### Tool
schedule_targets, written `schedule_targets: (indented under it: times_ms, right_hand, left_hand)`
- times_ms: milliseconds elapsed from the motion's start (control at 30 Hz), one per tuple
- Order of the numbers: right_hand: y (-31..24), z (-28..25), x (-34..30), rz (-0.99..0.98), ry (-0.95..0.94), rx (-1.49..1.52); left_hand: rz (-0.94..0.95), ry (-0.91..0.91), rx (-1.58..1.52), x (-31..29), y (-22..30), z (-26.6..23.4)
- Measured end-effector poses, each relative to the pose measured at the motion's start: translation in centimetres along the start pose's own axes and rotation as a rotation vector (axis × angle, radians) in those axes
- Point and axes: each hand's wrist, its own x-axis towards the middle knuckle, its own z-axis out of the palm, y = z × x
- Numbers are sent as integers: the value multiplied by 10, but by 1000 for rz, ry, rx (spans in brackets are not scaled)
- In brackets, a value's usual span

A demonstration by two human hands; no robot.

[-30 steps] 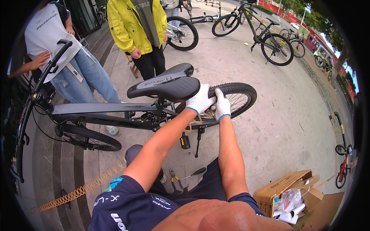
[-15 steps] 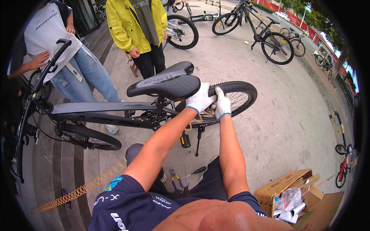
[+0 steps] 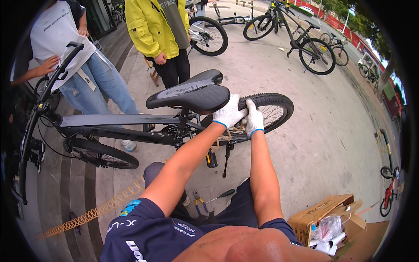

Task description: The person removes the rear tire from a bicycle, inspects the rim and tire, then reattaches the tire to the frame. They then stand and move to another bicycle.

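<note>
Pale grey concrete paving [image 3: 323, 144] spreads beneath and beyond the right hand [image 3: 254, 118], marked with small dark spots and scuffs. Well to the left of the hand, darker stone steps [image 3: 89, 187] run in bands, and a dark glass door [image 3: 98, 15] stands past them, far beyond. Far off, ahead and to the right of the hand, a red wall [image 3: 345, 30] lines a road, with green trees [image 3: 373, 19] nearby. Daylight falls evenly over the paving.

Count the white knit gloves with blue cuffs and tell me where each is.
2: one glove is on the left hand, near the black-and-grey bicycle saddle; the other glove is on the right hand, at the knobbly black tyre.
</note>
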Motion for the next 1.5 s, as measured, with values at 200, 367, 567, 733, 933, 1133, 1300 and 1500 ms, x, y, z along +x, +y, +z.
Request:
schedule_targets:
  times_ms: [200,367,567,733,933,1133,1300,1500]
  right_hand:
    - [-1,-1,-1,5,10,14]
    - [-2,0,-2,17,0,4]
    - [-3,0,-2,13,2,1]
    - [-5,1,-5,10,7,-19]
    - [-6,2,-6,9,16,-19]
    - [-3,1,-2,9,21,-10]
    - [-3,1,-2,9,17,0]
    - [-4,1,-2,9,15,2]
  left_hand:
    - [13,1,11,0,0,2]
    - [2,-5,-7,0,0,1]
    - [-17,-21,19,0,3,-2]
    - [-4,-1,-50,0,2,-2]
    - [5,9,-36,1,0,2]
    - [-21,-20,-42,0,2,-1]
    - [-1,20,28,0,4,-3]
    - [-11,6,36,1,4,-3]
